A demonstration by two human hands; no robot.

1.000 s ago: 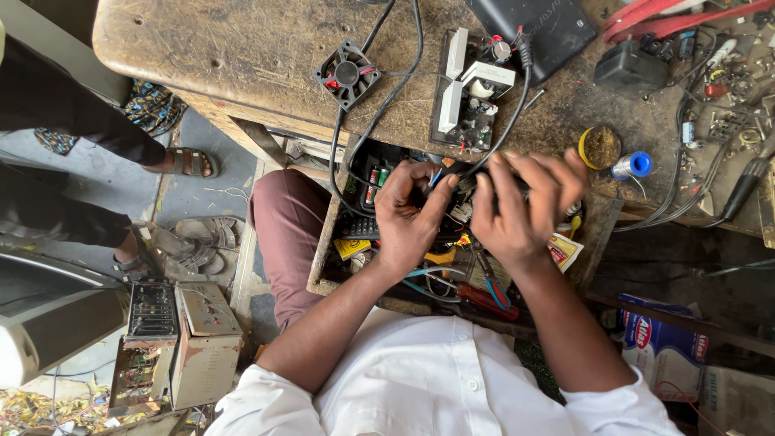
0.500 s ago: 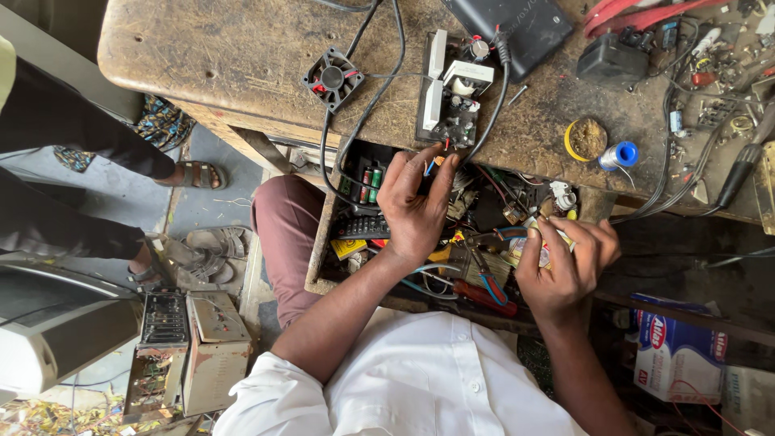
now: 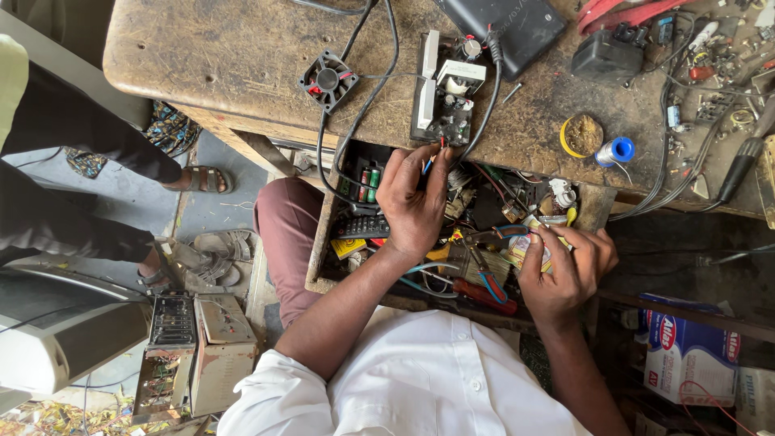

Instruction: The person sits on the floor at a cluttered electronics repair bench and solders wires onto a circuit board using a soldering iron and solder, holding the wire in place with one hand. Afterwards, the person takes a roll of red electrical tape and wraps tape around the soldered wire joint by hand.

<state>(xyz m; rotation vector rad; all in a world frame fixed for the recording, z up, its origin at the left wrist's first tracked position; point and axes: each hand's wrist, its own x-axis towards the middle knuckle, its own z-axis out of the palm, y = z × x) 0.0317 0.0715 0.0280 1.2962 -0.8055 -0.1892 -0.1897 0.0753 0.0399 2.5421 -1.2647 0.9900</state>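
My left hand (image 3: 412,206) reaches over the open drawer (image 3: 323,250) to the bench edge. Its fingertips pinch thin blue and red wires (image 3: 429,164) that run from the circuit board (image 3: 444,101). My right hand (image 3: 569,270) is lower, inside the drawer's right side, closed on a small yellow packet (image 3: 534,246). Pliers with blue and red handles (image 3: 484,274) lie just left of that hand. A black cable (image 3: 355,121) loops from the bench down into the drawer.
On the worn wooden bench (image 3: 226,56) lie a small black fan (image 3: 327,79), a solder tin (image 3: 581,136), a blue spool (image 3: 620,150), a black box (image 3: 605,52) and scattered parts. Another person's sandalled feet (image 3: 198,179) stand at left, beside old equipment (image 3: 194,347).
My right hand left the spot beside my left hand and dropped right into the drawer, closing on the yellow packet. My left hand stayed at the wires.
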